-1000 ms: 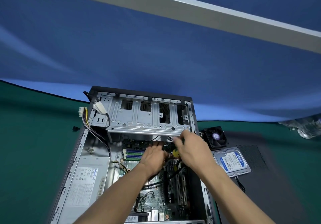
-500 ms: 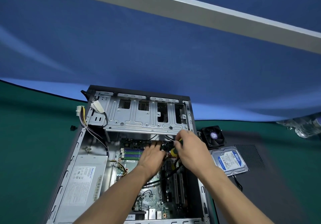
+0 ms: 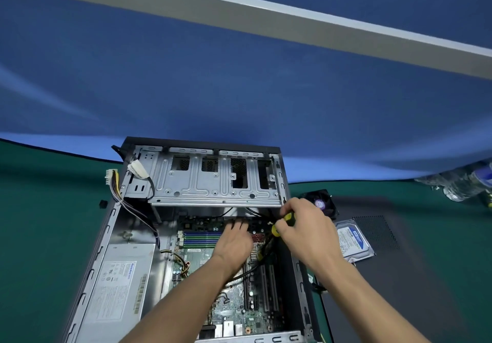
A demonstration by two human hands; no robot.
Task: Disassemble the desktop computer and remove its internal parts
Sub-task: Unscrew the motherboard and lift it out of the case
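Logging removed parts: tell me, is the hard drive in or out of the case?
Out. The hard drive lies on the mat right of the case, beside the fan.

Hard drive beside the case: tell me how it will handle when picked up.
The hard drive lies flat, so it probably won't roll or tip. Its metal body looks rigid and likely heavy for its size. The glossy label may be slippery, and drives are fragile, so grip the edges.

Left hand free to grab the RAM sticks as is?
Probably yes. The left hand lies open on the motherboard right beside the RAM sticks; nothing covers them. The right hand grips the screwdriver apart.
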